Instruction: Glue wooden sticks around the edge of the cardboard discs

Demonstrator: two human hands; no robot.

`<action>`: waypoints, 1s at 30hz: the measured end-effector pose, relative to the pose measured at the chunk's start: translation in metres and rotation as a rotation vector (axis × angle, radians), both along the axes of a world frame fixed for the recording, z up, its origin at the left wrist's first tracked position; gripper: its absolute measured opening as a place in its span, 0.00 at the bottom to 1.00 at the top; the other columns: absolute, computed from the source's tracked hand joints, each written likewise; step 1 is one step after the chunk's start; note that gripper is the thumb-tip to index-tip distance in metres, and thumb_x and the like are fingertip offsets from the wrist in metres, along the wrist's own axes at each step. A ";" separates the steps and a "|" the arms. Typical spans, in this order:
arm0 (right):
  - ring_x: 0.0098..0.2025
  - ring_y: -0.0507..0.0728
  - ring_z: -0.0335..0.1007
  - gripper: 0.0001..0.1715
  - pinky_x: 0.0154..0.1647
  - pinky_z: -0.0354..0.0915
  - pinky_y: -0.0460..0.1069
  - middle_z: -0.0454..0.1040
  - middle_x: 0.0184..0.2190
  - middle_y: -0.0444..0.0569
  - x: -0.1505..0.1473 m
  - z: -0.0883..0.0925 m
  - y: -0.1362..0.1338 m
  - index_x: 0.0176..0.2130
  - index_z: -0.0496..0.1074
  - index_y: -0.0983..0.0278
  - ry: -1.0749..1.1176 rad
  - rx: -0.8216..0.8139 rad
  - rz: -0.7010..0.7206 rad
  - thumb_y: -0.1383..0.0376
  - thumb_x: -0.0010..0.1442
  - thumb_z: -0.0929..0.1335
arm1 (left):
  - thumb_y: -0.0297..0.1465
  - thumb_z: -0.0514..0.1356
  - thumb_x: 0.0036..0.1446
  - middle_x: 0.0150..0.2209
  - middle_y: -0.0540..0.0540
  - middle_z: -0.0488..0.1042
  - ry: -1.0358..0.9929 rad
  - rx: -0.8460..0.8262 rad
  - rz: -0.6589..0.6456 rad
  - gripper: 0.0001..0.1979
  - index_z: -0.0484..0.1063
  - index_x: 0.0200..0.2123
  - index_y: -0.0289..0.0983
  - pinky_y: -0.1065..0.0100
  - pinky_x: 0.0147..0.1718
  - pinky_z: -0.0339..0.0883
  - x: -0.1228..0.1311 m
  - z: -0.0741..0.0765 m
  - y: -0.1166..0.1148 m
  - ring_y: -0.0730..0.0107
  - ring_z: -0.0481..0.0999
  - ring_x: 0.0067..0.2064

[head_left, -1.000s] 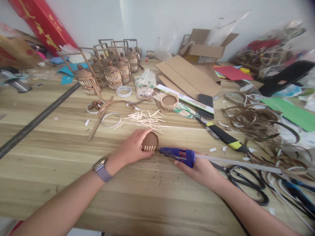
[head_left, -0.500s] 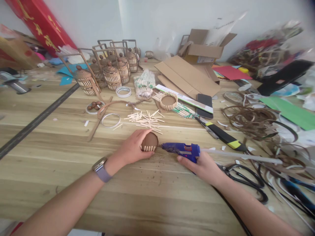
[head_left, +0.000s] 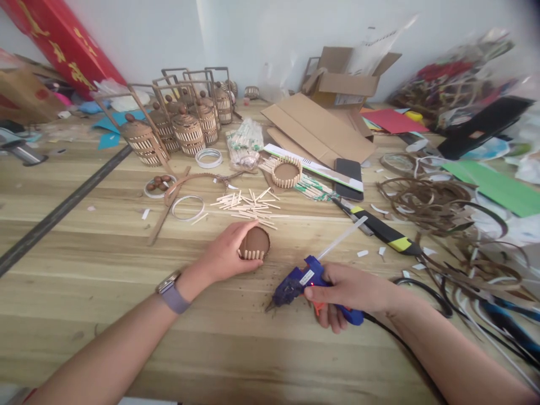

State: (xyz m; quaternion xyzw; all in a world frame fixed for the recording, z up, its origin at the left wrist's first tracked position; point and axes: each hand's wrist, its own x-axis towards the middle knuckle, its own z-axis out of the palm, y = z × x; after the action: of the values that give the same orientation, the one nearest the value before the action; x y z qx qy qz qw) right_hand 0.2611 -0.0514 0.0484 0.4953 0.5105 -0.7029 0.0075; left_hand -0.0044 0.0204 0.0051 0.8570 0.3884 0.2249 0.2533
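Left hand (head_left: 225,250) grips round brown disc (head_left: 256,239) mid-frame, only partly edged with pale sticks (head_left: 252,255). Right hand (head_left: 352,287) clasps blue glue gun (head_left: 291,287).

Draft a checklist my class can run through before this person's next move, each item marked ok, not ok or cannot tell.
1. Round brown piece held by the left hand: ok.
2. Glue gun gripped in the right hand: ok.
3. Nozzle apart from the piece: ok.
4. Glue stick in the gun: ok, it juts from the rear.
5. Attached sticks all round the piece: not ok, its right side looks bare.
6. Nozzle hot: cannot tell.
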 end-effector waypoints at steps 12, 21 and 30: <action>0.31 0.57 0.73 0.11 0.27 0.55 0.47 0.79 0.31 0.49 -0.023 0.042 0.041 0.31 0.74 0.62 -0.910 0.940 0.194 0.59 0.61 0.68 | 0.35 0.67 0.48 0.61 0.37 0.65 -0.005 -0.052 0.011 0.38 0.59 0.62 0.38 0.48 0.62 0.59 0.003 0.004 0.000 0.49 0.64 0.62; 0.43 0.59 0.73 0.09 0.41 0.62 0.48 0.78 0.42 0.55 -0.068 0.003 0.106 0.40 0.75 0.67 -0.716 1.119 0.233 0.71 0.62 0.65 | 0.34 0.68 0.46 0.60 0.34 0.65 -0.003 -0.028 0.012 0.40 0.58 0.62 0.36 0.48 0.60 0.60 0.004 -0.002 0.001 0.48 0.65 0.61; 0.34 0.57 0.71 0.05 0.33 0.60 0.47 0.77 0.31 0.52 -0.054 0.007 0.102 0.32 0.73 0.66 -0.613 1.111 0.194 0.72 0.57 0.66 | 0.34 0.68 0.47 0.60 0.37 0.65 -0.005 -0.038 0.006 0.40 0.58 0.62 0.40 0.48 0.60 0.60 0.002 0.001 0.000 0.49 0.65 0.61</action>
State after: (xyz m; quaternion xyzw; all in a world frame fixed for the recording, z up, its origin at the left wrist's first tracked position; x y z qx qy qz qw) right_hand 0.2069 0.0506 0.0558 0.5553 0.8158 -0.1565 -0.0410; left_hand -0.0019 0.0203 0.0065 0.8503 0.3944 0.2205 0.2699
